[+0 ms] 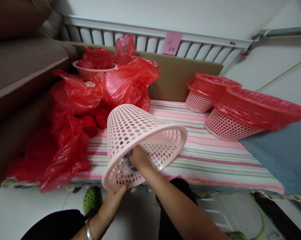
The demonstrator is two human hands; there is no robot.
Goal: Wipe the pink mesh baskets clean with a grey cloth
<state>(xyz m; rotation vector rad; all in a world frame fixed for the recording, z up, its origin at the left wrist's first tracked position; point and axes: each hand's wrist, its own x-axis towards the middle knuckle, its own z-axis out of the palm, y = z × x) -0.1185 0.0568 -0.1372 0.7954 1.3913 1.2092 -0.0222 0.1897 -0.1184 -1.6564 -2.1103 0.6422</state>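
A pale pink perforated basket (130, 125) lies tilted on its side on the striped cloth (210, 160), its mouth towards me and to the right. My left hand (116, 196) grips the basket's lower rim, thumb on the inside, its other fingers hidden beneath. Inside the basket is my right hand (139, 158), closed around a dark purplish cloth (130, 163) near the inner wall. Most of that cloth and the right fingertips are hidden.
Red plastic bags (75, 96) pile up at the left, with another pink basket (92, 71) behind. Two red-lined baskets (230, 123) stand at the right. A cardboard panel (170, 73) and white radiator (107, 38) line the back.
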